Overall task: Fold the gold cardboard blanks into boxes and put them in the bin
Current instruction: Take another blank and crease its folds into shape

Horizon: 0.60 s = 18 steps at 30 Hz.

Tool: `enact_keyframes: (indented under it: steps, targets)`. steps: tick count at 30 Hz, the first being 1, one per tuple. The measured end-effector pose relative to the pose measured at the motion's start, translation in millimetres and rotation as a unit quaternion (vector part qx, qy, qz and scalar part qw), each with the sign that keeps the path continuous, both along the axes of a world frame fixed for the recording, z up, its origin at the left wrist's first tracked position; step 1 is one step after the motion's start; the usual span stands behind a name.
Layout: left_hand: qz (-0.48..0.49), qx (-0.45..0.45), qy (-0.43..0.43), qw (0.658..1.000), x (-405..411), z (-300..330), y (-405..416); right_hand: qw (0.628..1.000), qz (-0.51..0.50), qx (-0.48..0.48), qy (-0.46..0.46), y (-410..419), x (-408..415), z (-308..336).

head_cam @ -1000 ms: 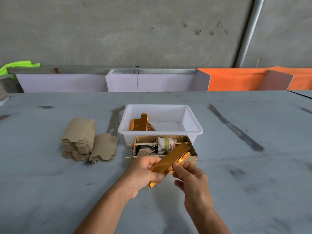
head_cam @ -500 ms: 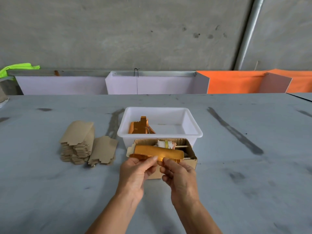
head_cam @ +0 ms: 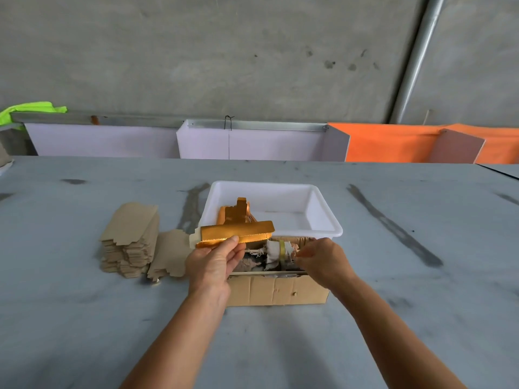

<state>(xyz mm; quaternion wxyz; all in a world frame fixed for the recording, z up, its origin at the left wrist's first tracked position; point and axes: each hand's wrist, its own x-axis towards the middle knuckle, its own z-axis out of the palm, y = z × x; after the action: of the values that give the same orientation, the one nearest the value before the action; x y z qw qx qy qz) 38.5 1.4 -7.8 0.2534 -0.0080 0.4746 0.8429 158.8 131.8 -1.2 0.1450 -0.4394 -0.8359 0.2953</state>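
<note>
I pinch one folded gold box [head_cam: 237,234] in my left hand [head_cam: 213,262] just short of the bin [head_cam: 323,209], where one box [head_cam: 236,213] already lies, my right hand [head_cam: 320,258] loosely curled and empty over the carton [head_cam: 276,289], with a stack of blanks [head_cam: 130,238] left.

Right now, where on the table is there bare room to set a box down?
Bare table lies right of the white bin and cardboard box, and along the near edge. It is crowded left of the bin, where the stack of blanks sits.
</note>
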Motion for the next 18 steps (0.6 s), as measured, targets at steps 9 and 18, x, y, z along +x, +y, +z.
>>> enact_keyframes:
  steps: [9,18]
  targets:
    - [-0.005,-0.010,0.005,1.000,0,-9,6,0.994,0.019,0.016,-0.104,4,-26,-11]
    - [-0.005,-0.021,0.006,1.000,0,-9,6,0.995,-0.046,0.011,-0.093,-1,-34,-17]
